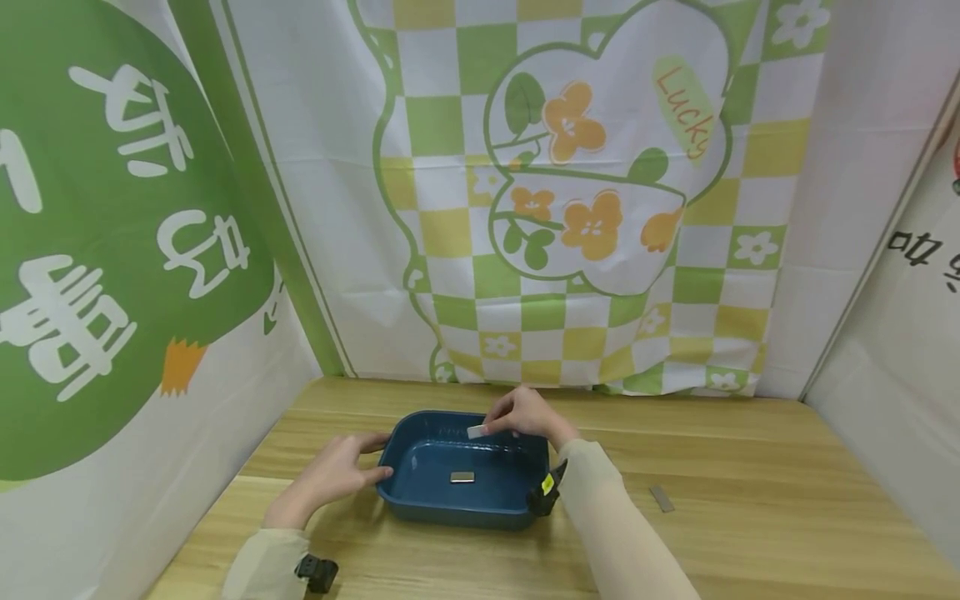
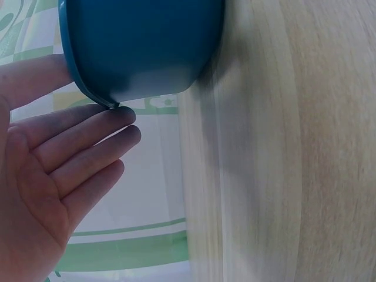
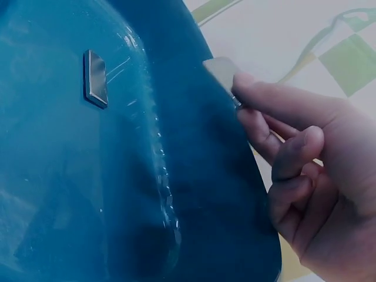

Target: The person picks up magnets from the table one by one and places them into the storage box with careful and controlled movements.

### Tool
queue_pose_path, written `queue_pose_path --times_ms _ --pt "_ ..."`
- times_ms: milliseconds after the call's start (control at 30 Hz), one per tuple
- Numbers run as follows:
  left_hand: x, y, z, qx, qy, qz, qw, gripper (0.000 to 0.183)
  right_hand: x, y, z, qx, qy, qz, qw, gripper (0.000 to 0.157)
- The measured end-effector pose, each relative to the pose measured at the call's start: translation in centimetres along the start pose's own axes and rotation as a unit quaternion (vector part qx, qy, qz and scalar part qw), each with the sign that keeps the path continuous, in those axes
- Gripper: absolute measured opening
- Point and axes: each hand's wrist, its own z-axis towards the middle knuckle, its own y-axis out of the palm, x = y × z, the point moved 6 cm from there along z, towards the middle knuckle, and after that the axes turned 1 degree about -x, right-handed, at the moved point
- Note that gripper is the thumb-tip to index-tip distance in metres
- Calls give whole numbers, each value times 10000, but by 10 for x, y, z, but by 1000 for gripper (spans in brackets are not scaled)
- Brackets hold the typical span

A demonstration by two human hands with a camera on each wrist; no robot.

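A dark blue rectangular tub stands on the table. My left hand is at its left side, thumb and fingers touching the rim; in the left wrist view the fingers are fairly straight. My right hand is over the tub's back right rim. Between thumb and index finger it pinches a small flat silvery bar, above the inside of the tub. A similar shiny metal bar lies on the tub's bottom, clearly seen in the right wrist view.
Another small grey metal bar lies on the wooden table right of the tub. Behind stands a patterned cloth, with more cloth on both sides. Dark cameras sit at both wrists, the right one beside the tub's rim.
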Motion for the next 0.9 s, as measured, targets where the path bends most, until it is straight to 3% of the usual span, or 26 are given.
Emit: queue_pose_path --times_ms 333,567,900 --pt "1 -1 -1 47 -27 60 10000 53 -2 2 -4 -216 31 -210 9995 5" --pt "2 0 -1 22 -30 45 10000 54 3 -9 -11 -140 28 84 9999 13" --pt "2 0 0 27 35 17 10000 54 6 -17 -16 -256 17 95 9996 23"
